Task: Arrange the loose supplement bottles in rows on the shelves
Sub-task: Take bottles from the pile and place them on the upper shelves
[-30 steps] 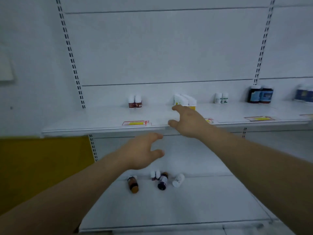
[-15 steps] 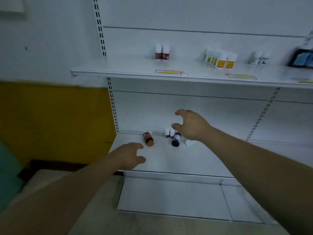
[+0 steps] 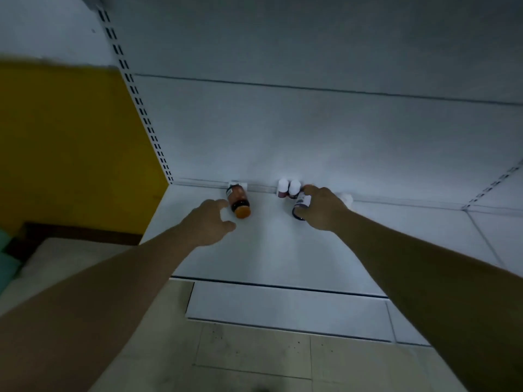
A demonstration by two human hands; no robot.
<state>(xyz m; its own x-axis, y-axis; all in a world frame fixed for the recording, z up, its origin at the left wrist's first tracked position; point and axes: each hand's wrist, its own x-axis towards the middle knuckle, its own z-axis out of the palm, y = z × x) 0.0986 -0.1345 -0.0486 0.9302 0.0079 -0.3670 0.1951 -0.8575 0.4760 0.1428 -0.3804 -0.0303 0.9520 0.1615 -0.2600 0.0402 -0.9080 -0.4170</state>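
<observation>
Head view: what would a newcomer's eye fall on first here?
The right hand grips a dark bottle lying at the back of a low white shelf, beside two small upright bottles. The open left hand is beside an amber bottle on its side. A yellow panel stands out at the left.

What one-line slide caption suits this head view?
Right hand grips a lying dark bottle on the white shelf; left hand open beside an orange-capped bottle.

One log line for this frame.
stage: grasping on shelf | left hand: open, beside lying amber bottle | right hand: grips lying dark bottle | two small bottles: upright at back
</observation>
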